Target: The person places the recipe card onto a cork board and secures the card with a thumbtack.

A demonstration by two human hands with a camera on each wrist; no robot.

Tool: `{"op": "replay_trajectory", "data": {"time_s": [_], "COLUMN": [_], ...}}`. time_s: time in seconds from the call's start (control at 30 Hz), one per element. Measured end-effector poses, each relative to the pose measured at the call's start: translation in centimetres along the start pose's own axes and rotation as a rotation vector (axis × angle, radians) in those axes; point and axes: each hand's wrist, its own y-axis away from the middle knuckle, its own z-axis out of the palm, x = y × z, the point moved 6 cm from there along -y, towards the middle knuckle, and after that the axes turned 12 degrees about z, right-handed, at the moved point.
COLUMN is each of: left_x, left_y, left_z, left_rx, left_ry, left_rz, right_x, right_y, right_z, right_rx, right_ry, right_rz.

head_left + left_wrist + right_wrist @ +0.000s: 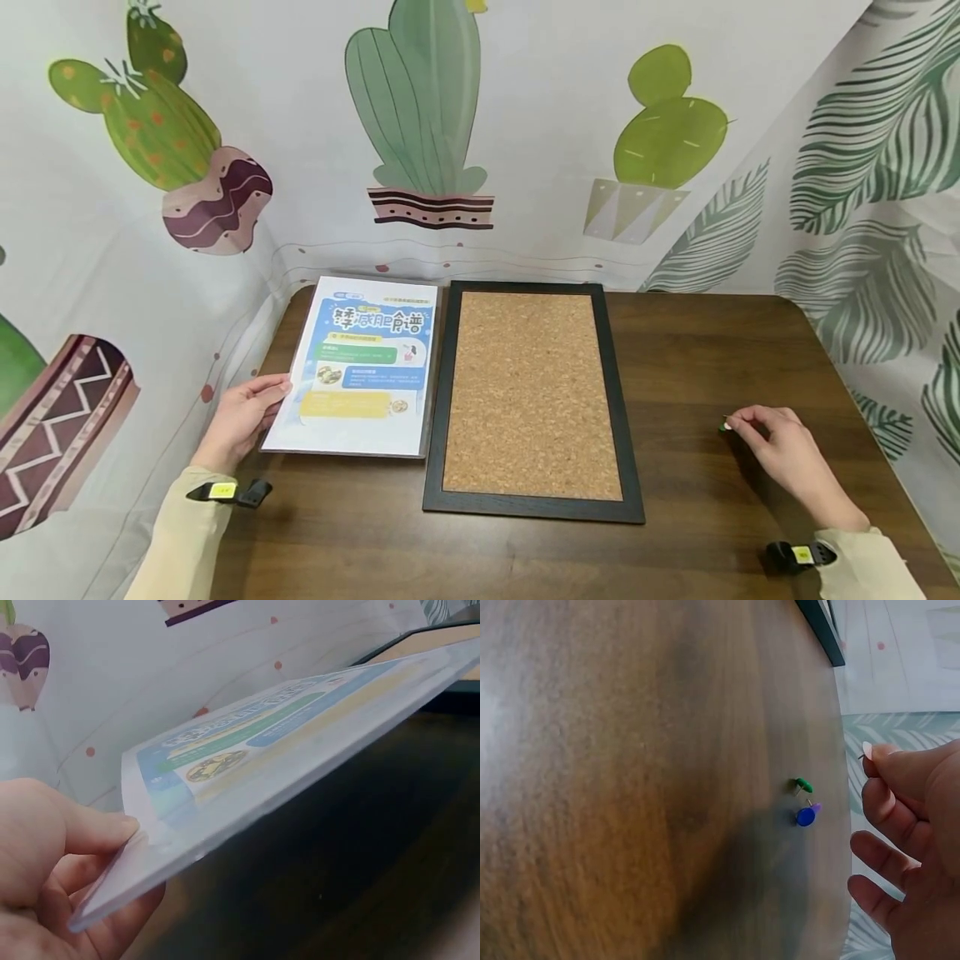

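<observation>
My left hand grips the left edge of a printed sheet in a clear plastic sleeve, thumb on top and fingers beneath. In the left wrist view the sleeve's near edge stands raised above the dark tabletop. Over on the right, my right hand pinches a white thumbtack between thumb and index finger, its pin pointing away from them. Near that hand lie a green thumbtack, a blue thumbtack and a purple one on the table.
A corkboard in a black frame lies mid-table, right beside the sleeve. The brown wooden table ends at a cactus-print cloth backdrop. Both wrists wear black straps with small cameras.
</observation>
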Motion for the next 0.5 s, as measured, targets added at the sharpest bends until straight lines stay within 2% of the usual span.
{"op": "replay_trajectory", "data": {"time_s": [0.33, 0.5], "left_x": [2.1, 2.5], "left_y": [0.8, 1.2], "left_z": [2.4, 4.0], "left_rx": [-0.014, -0.02], "left_ry": [0.064, 0.066], "left_rz": [0.053, 0.049], "right_x": [-0.6, -0.9], "right_y": [-0.2, -0.2], "right_z": [-0.5, -0.8], "right_rx": [0.058, 0.076], "right_ry": [-0.002, 0.001], "right_rz": [-0.075, -0.112]}}
